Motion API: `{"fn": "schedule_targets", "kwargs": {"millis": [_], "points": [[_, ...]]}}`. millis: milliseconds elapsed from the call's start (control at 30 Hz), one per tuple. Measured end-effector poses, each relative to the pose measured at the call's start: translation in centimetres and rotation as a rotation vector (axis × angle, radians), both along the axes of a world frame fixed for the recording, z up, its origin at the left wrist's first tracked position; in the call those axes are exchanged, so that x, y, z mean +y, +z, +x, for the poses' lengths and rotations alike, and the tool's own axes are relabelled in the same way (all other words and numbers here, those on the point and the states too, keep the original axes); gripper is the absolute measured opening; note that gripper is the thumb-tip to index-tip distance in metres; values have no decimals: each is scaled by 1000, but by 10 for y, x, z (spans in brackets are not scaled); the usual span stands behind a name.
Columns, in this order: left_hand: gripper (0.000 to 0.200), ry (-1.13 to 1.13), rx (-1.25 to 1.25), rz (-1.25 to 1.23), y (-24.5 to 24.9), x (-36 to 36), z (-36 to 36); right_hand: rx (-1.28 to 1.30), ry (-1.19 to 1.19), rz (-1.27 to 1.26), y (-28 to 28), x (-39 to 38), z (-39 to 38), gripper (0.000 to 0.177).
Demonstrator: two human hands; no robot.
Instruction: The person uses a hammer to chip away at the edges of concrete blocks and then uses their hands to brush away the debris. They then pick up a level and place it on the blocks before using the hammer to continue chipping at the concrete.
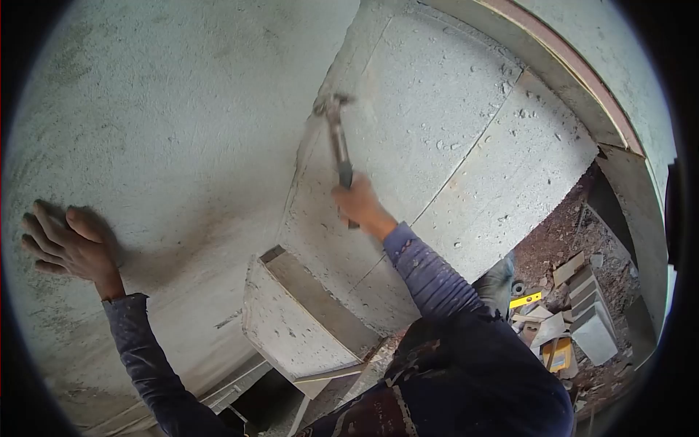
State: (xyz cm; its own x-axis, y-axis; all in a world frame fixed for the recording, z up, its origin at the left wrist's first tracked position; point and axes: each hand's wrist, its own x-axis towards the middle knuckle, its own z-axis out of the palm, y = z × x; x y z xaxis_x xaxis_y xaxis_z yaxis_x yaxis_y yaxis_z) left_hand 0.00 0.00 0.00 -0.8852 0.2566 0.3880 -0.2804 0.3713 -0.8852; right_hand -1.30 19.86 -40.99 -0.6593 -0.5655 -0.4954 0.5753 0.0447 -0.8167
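Observation:
My right hand [362, 206] is wrapped round the dark grip of a hammer [338, 135]. The hammer's head is at the ragged seam where the plastered wall meets a pale, pitted slab [444, 109], slightly blurred by motion. A straight joint line runs across the slab, and small crumbs lie scattered over it. Far to the left, my left hand [69, 244] rests flat on the plastered wall [182, 95] with its fingers spread and holds nothing.
Below the slab is a box-like ledge with a recess [320, 302]. On the rubble-strewn floor at right lie stacked pale tiles [593, 320], a yellow spirit level [526, 299], and broken pieces. A curved edge strip [568, 54] borders the slab at upper right.

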Motion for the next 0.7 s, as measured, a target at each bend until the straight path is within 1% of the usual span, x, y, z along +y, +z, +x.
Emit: {"fn": "schedule_targets", "kwargs": {"millis": [33, 67, 100, 133, 200, 267, 300, 367, 400, 433, 467, 500, 567, 633, 700], "points": [[66, -1, -4, -6, 2, -2, 1, -268, 300, -80, 10, 12, -2, 30], [65, -1, -6, -9, 1, -7, 1, -267, 296, -85, 13, 20, -11, 30], [65, 13, 21, 25, -9, 4, 5, -262, 254, -89, 16, 56, -28, 29], [65, 15, -2, 17, -2, 8, 5, -305, 214, -137, 28, 69, -29, 27], [65, -3, 9, 13, -2, 4, -2, -96, -44, -153, 52, 90, -69, 23], [64, -28, -37, 7, 1, 3, 0, -78, -429, -304, 87, 99, -109, 21], [64, -26, -36, 6, -1, 2, 0, -78, -426, -305, 79, 85, -121, 21], [63, -37, -29, 13, -2, 5, -1, 80, -1051, -572, 71, 50, -134, 19], [63, -40, -29, 9, 0, 6, -1, -20, -980, -318, 57, 22, -104, 20], [61, -41, -28, -24, 1, 7, -1, -109, -902, -71, 28, -5, -68, 23], [60, -49, -25, -53, -1, 7, -3, -130, -359, -63, -5, -12, -41, 25], [60, -52, -26, -46, -3, 8, 0, -155, 194, -41, -22, -5, -17, 28], [61, -41, -25, -46, 1, 3, -2, -260, 282, -84, 7, 34, -23, 32], [62, -44, -12, -24, -3, 5, -4, -159, 137, -130, 24, 67, -39, 24], [64, -49, -19, 1, -4, 6, -5, -217, -29, -248, 60, 96, -80, 19]]}}
